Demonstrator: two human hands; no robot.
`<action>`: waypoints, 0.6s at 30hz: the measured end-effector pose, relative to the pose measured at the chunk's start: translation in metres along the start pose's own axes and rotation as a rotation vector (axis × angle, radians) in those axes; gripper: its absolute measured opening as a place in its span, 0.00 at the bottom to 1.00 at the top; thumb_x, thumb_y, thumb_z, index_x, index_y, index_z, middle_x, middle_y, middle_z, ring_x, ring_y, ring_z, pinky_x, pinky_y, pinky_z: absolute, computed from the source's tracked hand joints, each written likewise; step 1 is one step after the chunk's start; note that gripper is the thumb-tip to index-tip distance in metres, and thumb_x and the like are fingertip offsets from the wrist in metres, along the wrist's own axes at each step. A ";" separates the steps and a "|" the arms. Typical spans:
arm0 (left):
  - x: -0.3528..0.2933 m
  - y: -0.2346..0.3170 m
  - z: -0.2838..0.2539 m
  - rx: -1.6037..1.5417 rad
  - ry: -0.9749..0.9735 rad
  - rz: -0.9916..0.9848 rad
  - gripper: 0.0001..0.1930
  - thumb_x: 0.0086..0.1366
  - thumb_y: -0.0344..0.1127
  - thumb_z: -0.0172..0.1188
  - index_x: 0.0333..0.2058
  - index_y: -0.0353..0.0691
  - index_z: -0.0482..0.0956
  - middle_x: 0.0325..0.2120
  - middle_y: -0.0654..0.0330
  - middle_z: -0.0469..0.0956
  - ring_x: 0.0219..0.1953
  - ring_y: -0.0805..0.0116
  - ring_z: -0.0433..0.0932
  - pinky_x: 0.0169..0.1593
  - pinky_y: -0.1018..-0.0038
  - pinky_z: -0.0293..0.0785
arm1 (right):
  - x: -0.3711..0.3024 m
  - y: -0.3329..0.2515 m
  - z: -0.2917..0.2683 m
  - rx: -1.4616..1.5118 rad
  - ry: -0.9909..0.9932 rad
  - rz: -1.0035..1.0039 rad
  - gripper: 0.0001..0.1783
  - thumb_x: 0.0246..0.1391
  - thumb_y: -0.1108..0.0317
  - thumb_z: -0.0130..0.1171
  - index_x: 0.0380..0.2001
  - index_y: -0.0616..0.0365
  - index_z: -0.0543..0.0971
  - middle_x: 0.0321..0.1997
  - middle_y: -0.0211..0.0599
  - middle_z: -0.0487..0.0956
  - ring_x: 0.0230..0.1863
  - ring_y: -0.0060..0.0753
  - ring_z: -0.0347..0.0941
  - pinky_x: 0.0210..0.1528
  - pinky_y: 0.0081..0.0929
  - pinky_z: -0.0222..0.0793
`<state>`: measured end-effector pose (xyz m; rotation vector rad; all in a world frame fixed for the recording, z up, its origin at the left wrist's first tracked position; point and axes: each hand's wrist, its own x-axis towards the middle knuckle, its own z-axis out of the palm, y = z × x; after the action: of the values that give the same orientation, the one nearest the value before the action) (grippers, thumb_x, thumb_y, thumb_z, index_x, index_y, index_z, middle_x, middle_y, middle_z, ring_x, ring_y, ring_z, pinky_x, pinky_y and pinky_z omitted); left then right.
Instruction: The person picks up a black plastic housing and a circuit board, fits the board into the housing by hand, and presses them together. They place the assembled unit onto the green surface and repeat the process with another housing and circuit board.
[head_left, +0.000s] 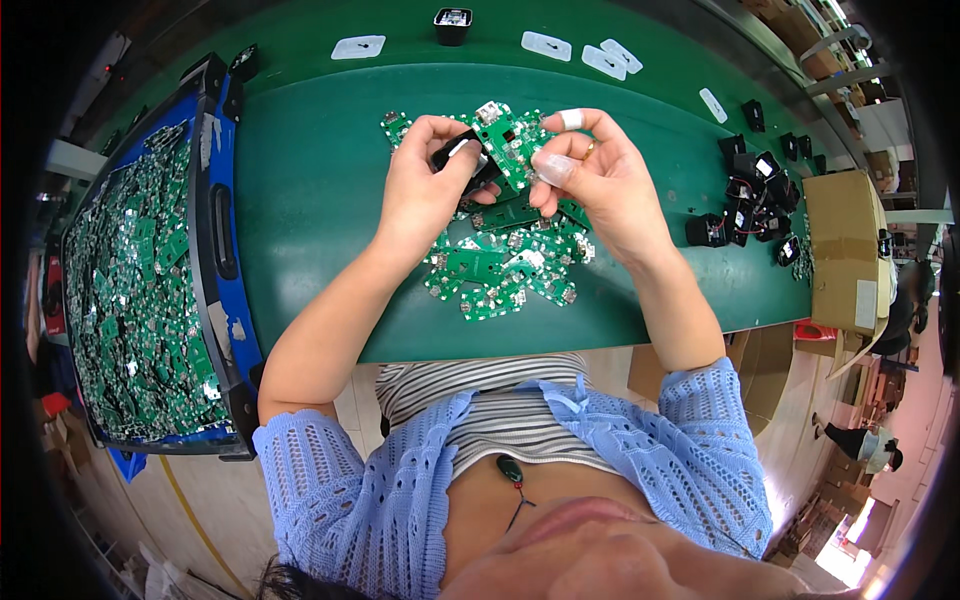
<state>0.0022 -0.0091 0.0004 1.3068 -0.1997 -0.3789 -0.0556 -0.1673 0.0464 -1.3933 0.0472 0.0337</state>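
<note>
Over the middle of the green table, my left hand (425,185) is closed round a small black plastic housing (480,180), partly hidden by my fingers. In my right hand (605,175), which has white tape on the thumb and index finger, a green circuit board (508,142) is pinched by its right edge. The board is tilted, with a silver connector at its upper end, and is close beside the housing. Whether the two touch I cannot tell. Beneath both hands lies a loose pile of green circuit boards (500,265).
On the left stands a blue crate (222,190) heaped with circuit boards. Several black housings (765,185) are piled at the right, near a cardboard box (845,245). Along the back lie clear plastic pieces (358,47) and one black housing (453,25).
</note>
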 end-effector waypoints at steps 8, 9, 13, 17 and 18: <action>-0.007 0.005 0.009 -0.218 -0.003 -0.011 0.13 0.59 0.31 0.54 0.38 0.30 0.63 0.27 0.55 0.71 0.24 0.69 0.76 0.25 0.78 0.77 | 0.005 0.017 -0.005 -0.060 0.083 -0.004 0.15 0.49 0.75 0.55 0.39 0.64 0.63 0.26 0.36 0.72 0.22 0.24 0.72 0.23 0.18 0.69; -0.007 0.002 0.008 -0.224 0.000 -0.013 0.13 0.59 0.31 0.54 0.38 0.30 0.63 0.27 0.55 0.71 0.24 0.69 0.76 0.25 0.78 0.77 | 0.004 0.018 -0.003 -0.064 0.081 0.001 0.15 0.49 0.75 0.55 0.39 0.64 0.63 0.26 0.36 0.72 0.22 0.24 0.72 0.23 0.18 0.69; -0.007 0.000 0.005 0.002 0.014 0.032 0.16 0.58 0.34 0.57 0.38 0.30 0.64 0.26 0.59 0.71 0.23 0.73 0.74 0.24 0.79 0.76 | 0.004 0.026 -0.001 -0.433 0.133 -0.195 0.17 0.48 0.71 0.58 0.41 0.61 0.69 0.30 0.33 0.70 0.27 0.20 0.70 0.23 0.14 0.65; -0.010 -0.001 0.006 0.022 -0.037 -0.066 0.16 0.57 0.35 0.58 0.37 0.31 0.66 0.25 0.61 0.71 0.22 0.76 0.73 0.22 0.81 0.74 | 0.008 0.029 0.000 -0.574 0.158 -0.473 0.11 0.47 0.69 0.60 0.36 0.57 0.77 0.34 0.30 0.68 0.28 0.16 0.64 0.23 0.13 0.61; -0.010 -0.002 0.006 0.022 -0.039 -0.067 0.16 0.57 0.35 0.58 0.37 0.31 0.66 0.25 0.61 0.71 0.22 0.76 0.73 0.22 0.81 0.74 | 0.009 0.031 0.001 -0.544 0.123 -0.529 0.09 0.47 0.70 0.59 0.34 0.57 0.77 0.33 0.30 0.68 0.27 0.16 0.64 0.24 0.14 0.60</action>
<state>-0.0092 -0.0109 0.0009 1.3308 -0.1937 -0.4601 -0.0480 -0.1606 0.0159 -1.9106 -0.2458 -0.5137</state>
